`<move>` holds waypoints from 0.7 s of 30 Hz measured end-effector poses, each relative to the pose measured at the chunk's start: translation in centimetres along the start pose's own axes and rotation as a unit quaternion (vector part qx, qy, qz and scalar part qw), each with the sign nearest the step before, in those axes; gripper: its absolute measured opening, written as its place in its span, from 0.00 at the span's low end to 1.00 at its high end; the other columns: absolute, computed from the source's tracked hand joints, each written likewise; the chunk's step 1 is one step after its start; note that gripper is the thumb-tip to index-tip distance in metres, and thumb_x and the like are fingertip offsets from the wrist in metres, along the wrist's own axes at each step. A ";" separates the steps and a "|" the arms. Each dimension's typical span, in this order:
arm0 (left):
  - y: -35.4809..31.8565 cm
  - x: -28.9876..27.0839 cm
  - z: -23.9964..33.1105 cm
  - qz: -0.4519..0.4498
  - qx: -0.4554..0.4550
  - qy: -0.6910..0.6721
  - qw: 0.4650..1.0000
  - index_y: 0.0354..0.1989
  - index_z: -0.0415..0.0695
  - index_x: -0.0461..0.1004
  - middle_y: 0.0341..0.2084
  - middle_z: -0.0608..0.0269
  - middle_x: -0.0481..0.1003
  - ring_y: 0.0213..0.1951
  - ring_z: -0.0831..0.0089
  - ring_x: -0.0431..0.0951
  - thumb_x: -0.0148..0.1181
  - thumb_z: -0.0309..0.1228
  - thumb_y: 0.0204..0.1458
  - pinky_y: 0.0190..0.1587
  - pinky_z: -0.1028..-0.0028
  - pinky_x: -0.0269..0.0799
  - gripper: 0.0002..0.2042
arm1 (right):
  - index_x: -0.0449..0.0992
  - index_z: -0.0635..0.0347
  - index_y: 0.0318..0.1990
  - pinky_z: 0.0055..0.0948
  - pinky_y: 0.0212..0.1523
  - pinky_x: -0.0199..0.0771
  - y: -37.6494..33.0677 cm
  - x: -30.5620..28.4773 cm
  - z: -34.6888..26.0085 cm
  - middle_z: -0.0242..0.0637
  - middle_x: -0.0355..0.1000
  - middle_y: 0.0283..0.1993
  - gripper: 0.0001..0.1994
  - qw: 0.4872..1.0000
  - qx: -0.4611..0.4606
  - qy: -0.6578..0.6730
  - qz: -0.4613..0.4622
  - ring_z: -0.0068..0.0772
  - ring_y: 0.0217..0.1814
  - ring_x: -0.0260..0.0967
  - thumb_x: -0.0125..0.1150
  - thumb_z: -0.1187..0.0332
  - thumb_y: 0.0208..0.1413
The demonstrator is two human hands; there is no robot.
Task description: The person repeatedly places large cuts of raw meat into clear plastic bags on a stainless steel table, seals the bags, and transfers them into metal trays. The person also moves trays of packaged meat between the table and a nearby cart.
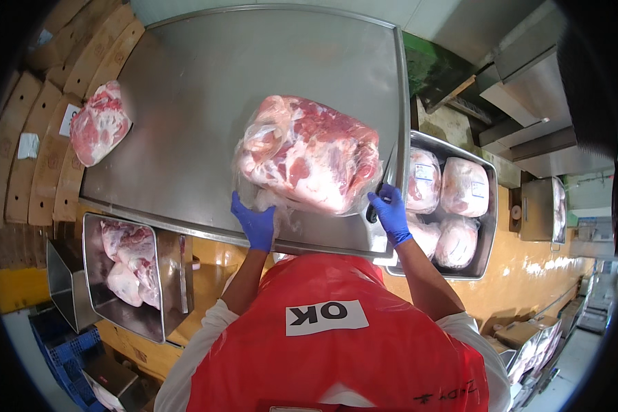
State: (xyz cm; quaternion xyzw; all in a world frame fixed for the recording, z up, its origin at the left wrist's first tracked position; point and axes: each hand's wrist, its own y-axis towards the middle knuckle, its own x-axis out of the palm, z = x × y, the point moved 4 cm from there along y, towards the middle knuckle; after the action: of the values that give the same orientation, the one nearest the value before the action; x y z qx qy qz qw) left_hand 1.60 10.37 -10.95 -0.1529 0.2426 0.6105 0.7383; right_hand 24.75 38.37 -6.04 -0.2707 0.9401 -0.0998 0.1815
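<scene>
One blocky, marbled pink-and-white meat piece [316, 154] in crinkly clear film [250, 156] lies toward the near right corner of the smooth steel surface [192, 75]. Left hand [257, 225], blue-gloved, thumb and fingers spread wide at the film's near edge; right hand [394, 218], also gloved, curled by the right edge, can't tell its grip. Smaller rounded raw chunk [101, 130] at left edge.
</scene>
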 end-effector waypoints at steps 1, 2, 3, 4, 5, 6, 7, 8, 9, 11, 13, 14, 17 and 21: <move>0.3 -0.1 0.0 0.013 0.024 0.031 0.999 0.70 0.34 0.44 0.65 0.38 0.52 0.66 0.47 0.57 0.78 0.32 0.35 0.66 0.56 0.58 0.55 | 0.68 0.67 0.55 0.30 0.34 0.77 0.3 -0.1 1.0 0.40 0.74 0.39 0.25 0.999 0.033 0.018 -0.011 0.31 0.30 0.74 0.71 0.66 0.53; 0.3 -0.4 -0.2 0.025 0.047 0.065 0.996 0.70 0.33 0.43 0.66 0.38 0.51 0.66 0.48 0.56 0.78 0.32 0.35 0.66 0.56 0.58 0.56 | 0.68 0.67 0.55 0.30 0.34 0.77 0.4 0.3 3.0 0.40 0.74 0.39 0.26 0.996 0.070 0.054 -0.031 0.31 0.30 0.74 0.71 0.66 0.53; 0.4 -0.2 -1.6 0.060 0.014 0.066 0.996 0.67 0.31 0.52 0.62 0.39 0.60 0.62 0.50 0.65 0.76 0.30 0.39 0.63 0.57 0.64 0.48 | 0.67 0.67 0.55 0.30 0.33 0.77 0.6 1.2 5.1 0.39 0.74 0.38 0.26 0.989 0.104 0.090 -0.053 0.31 0.29 0.74 0.70 0.66 0.53; 1.3 0.5 -3.6 -0.043 -0.105 -0.070 0.991 0.64 0.31 0.56 0.58 0.41 0.64 0.59 0.52 0.69 0.75 0.30 0.41 0.60 0.58 0.67 0.42 | 0.67 0.67 0.55 0.30 0.33 0.77 0.9 2.3 6.4 0.39 0.74 0.38 0.26 0.979 0.136 0.128 -0.078 0.31 0.29 0.74 0.70 0.66 0.52; 2.0 0.9 -4.7 -0.144 -0.221 -0.201 0.943 0.61 0.31 0.61 0.54 0.43 0.69 0.55 0.54 0.73 0.73 0.30 0.43 0.57 0.59 0.70 0.37 | 0.71 0.65 0.52 0.30 0.33 0.77 -0.2 3.3 4.8 0.40 0.74 0.35 0.22 0.946 0.215 0.209 -0.126 0.32 0.29 0.74 0.69 0.67 0.52; 2.0 1.7 -5.3 -0.240 -0.328 -0.323 0.855 0.58 0.31 0.66 0.50 0.46 0.73 0.51 0.56 0.77 0.72 0.30 0.44 0.54 0.61 0.74 0.32 | 0.72 0.64 0.49 0.31 0.33 0.77 -0.1 3.8 6.0 0.40 0.74 0.34 0.18 0.936 0.226 0.218 -0.156 0.33 0.30 0.74 0.68 0.68 0.53; 1.6 2.4 -5.4 -0.279 -0.357 -0.358 0.816 0.47 0.36 0.75 0.38 0.56 0.79 0.39 0.63 0.81 0.64 0.29 0.52 0.43 0.66 0.78 0.15 | 0.74 0.64 0.45 0.31 0.33 0.77 0.1 4.7 7.7 0.40 0.74 0.32 0.15 0.926 0.236 0.227 -0.186 0.34 0.30 0.75 0.67 0.68 0.53; 1.7 2.7 -5.1 -0.313 -0.366 -0.391 0.784 0.46 0.37 0.76 0.37 0.57 0.79 0.38 0.64 0.81 0.61 0.29 0.54 0.43 0.66 0.79 0.13 | 0.75 0.63 0.42 0.32 0.33 0.77 0.3 5.8 8.6 0.40 0.74 0.31 0.11 0.914 0.245 0.236 -0.220 0.36 0.31 0.75 0.66 0.69 0.54; 1.9 3.1 -4.4 -0.350 -0.374 -0.421 0.749 0.46 0.38 0.76 0.37 0.58 0.79 0.37 0.64 0.81 0.59 0.30 0.56 0.42 0.66 0.79 0.12 | 0.76 0.61 0.30 0.32 0.32 0.77 0.5 6.5 9.0 0.39 0.74 0.27 0.05 0.926 0.240 0.181 -0.230 0.36 0.31 0.76 0.59 0.71 0.57; 2.2 3.8 -3.3 -0.398 -0.382 -0.430 0.715 0.46 0.40 0.77 0.37 0.60 0.79 0.37 0.66 0.81 0.55 0.30 0.59 0.42 0.66 0.79 0.11 | 0.76 0.59 0.27 0.31 0.31 0.76 1.9 8.5 12.0 0.37 0.74 0.26 0.08 0.927 -0.065 -0.138 -0.342 0.34 0.29 0.75 0.56 0.72 0.57; 1.7 3.6 -3.5 -0.412 -0.383 -0.396 0.725 0.46 0.40 0.76 0.38 0.61 0.78 0.39 0.68 0.80 0.53 0.31 0.60 0.44 0.67 0.78 0.11 | 0.78 0.58 0.24 0.28 0.30 0.74 1.0 9.8 10.7 0.34 0.73 0.24 0.11 0.835 -0.316 -0.322 -0.314 0.29 0.27 0.72 0.52 0.74 0.57; 1.8 2.7 -3.6 -0.421 -0.251 -0.329 0.807 0.47 0.41 0.76 0.38 0.61 0.78 0.39 0.68 0.80 0.53 0.31 0.60 0.45 0.68 0.78 0.11 | 0.79 0.58 0.26 0.28 0.30 0.74 1.2 9.3 10.1 0.34 0.73 0.24 0.10 0.907 -0.178 -0.209 -0.320 0.28 0.27 0.72 0.52 0.74 0.57; 3.2 0.0 -1.6 -0.399 -0.055 -0.239 0.883 0.48 0.41 0.76 0.39 0.63 0.78 0.40 0.70 0.79 0.54 0.31 0.61 0.46 0.69 0.77 0.12 | 0.79 0.64 0.32 0.30 0.30 0.74 -0.8 8.3 4.0 0.37 0.75 0.27 0.11 0.942 0.100 0.137 -0.289 0.28 0.30 0.73 0.49 0.75 0.58; 9.0 1.4 14.1 -0.410 -0.218 -0.428 0.775 0.51 0.41 0.74 0.39 0.63 0.78 0.40 0.70 0.78 0.53 0.32 0.61 0.44 0.67 0.78 0.13 | 0.81 0.61 0.43 0.23 0.31 0.69 4.9 2.7 -6.3 0.31 0.74 0.31 0.13 0.965 -0.065 0.106 -0.233 0.19 0.30 0.70 0.50 0.68 0.63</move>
State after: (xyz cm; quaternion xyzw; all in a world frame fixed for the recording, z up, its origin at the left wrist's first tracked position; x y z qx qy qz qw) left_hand -4.58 20.79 0.73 -0.1174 -0.3234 0.2888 0.8934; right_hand 17.81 41.58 -2.51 -0.4813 0.8694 -0.1063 0.0349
